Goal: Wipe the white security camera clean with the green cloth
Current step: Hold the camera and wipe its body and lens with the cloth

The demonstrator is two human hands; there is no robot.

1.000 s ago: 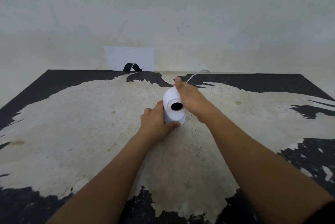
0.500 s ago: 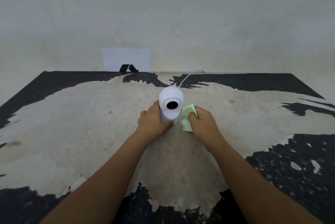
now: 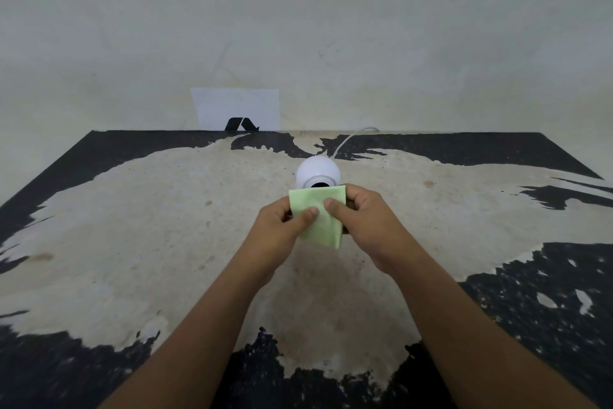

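While both hands pinch the green cloth [image 3: 317,217] in front of the body, the white security camera [image 3: 317,173] stands free on the worn table [image 3: 132,243], touched by neither hand as far as can be seen. The left hand [image 3: 280,236] has its thumb closed over the cloth's left part and the right hand [image 3: 361,223] has its thumb pressed on the middle, with the fingers of both curled behind the fabric, so each is shut on the cloth and holds nothing else. The cloth is folded flat and held roughly upright, its top edge covering the lower part of the camera's dark lens opening. From the grip the camera lies at twelve o'clock, just beyond the cloth, with its domed head above that edge and its long axis upright; its base is hidden behind cloth and hands. A white cable [image 3: 351,140] runs from the head toward one o'clock. The hands look about equally near. My guess is that the wipe means pushing the cloth straight forward onto the dome.
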